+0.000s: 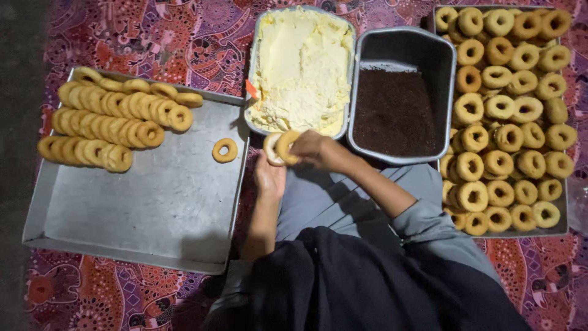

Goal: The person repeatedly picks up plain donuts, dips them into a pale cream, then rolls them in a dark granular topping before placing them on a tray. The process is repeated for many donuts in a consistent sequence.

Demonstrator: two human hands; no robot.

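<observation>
Between trays, both hands' grip clamped on doughnut [283, 147]; cream tub [300, 67] just beyond.

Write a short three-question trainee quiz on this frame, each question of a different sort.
1. True or false: the right hand holds a ring doughnut.
2. Which container sits nearest the right tray? A) pale cream tub B) dark sprinkles tub
3. How many doughnuts lie singly on the left tray, apart from the rows?

Key: 1 true; 2 B; 3 one, the lone doughnut.
</observation>
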